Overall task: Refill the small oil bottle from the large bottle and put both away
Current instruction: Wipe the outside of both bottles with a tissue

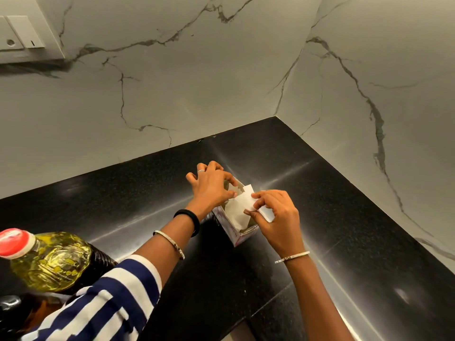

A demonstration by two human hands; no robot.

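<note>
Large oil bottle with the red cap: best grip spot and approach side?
Large oil bottle: grip the narrow neck just under the red cap, probably from above and the left. The shoulder below bulges wide, and the striped sleeve crosses the bottle's lower right.

A glossy, speckled black counter (320, 242) lies under and all round the fingers (268, 196), crossed by pale streaks of reflected light. Beyond the fingers two grey-white marbled walls meet in a corner (277, 114). The back wall (172, 82) stands ahead and the side wall (381, 70) to the right, both with dark veins. Far up-left of the fingers, a white switch plate (22, 33) sits on the back wall.
</note>
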